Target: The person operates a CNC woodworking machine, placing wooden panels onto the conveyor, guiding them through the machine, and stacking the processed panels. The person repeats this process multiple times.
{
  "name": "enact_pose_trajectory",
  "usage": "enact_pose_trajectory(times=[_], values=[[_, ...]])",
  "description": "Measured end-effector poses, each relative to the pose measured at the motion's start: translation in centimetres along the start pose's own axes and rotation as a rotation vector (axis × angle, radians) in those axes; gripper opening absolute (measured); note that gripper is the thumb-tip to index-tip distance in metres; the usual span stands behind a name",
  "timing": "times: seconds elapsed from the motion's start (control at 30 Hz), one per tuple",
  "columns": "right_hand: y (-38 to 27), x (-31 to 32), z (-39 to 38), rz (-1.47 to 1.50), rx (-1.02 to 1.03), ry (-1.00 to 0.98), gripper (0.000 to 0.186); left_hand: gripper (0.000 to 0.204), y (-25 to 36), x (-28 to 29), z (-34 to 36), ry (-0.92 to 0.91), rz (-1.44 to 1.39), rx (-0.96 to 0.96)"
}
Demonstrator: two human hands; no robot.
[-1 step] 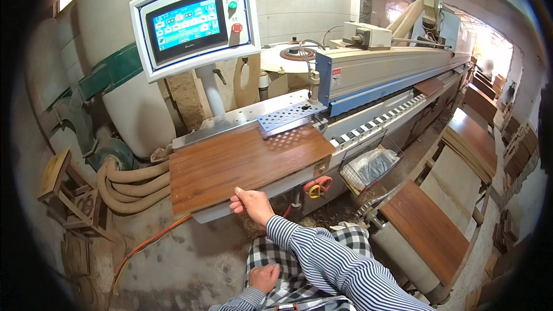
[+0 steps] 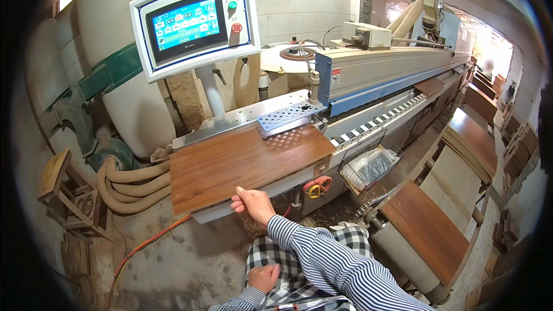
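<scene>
A brown wood-grain board (image 2: 242, 161) lies flat on the infeed table of an edge banding machine (image 2: 380, 78). Its far right part sits under a perforated blue plate (image 2: 288, 116). At the board's near edge is my right hand (image 2: 253, 204), loosely closed, thumb uppermost. The thumb tip meets or almost meets that edge; which of the two I cannot tell. My left hand (image 2: 264, 278) rests on my checked lap with its fingers curled in, and nothing shows in it.
A control panel with a lit screen (image 2: 187, 26) stands behind the board. Red and yellow handles (image 2: 317, 187) and a wire basket (image 2: 371, 170) are on the machine's near side. To the right, another board (image 2: 426, 230) lies on a roller stand; hoses (image 2: 135, 190) and a wooden stool (image 2: 72, 196) are left.
</scene>
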State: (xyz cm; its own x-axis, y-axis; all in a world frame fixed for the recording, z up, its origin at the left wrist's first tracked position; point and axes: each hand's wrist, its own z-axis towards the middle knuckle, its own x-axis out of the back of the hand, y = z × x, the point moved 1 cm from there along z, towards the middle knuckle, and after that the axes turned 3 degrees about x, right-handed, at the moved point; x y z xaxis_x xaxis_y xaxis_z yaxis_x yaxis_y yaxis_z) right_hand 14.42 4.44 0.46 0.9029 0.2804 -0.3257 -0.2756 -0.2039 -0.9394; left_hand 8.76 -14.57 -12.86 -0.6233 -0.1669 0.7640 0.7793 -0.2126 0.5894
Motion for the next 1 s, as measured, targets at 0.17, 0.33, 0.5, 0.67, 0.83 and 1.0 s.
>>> enact_pose_trajectory(times=[0.17,0.33,0.5,0.67,0.83,1.0], values=[[-1.2,1.7,-0.2,0.008,0.013,0.037,0.041,0.037,-0.3,-0.1,-0.2,-0.01,-0.004,0.017],[-1.0,3.1,0.1,0.02,0.026,0.047,0.041,0.037,0.0,0.1,0.0,-0.002,0.005,0.007],[-1.6,4.2,0.0,0.046,0.013,0.069,0.04,0.038,-0.4,-0.2,-0.3,0.0,0.005,0.0],[-3.2,7.0,-0.4,0.005,0.064,0.149,0.04,0.037,-0.3,-0.2,-0.1,-0.125,0.049,0.071],[-4.0,11.4,0.2,-0.019,0.085,0.199,0.04,0.028,1.8,2.8,3.0,-0.603,-0.394,0.325],[-4.0,15.7,-0.9,0.003,0.15,0.363,0.036,0.014,14.8,15.6,8.2,-0.664,-1.041,-0.455]])
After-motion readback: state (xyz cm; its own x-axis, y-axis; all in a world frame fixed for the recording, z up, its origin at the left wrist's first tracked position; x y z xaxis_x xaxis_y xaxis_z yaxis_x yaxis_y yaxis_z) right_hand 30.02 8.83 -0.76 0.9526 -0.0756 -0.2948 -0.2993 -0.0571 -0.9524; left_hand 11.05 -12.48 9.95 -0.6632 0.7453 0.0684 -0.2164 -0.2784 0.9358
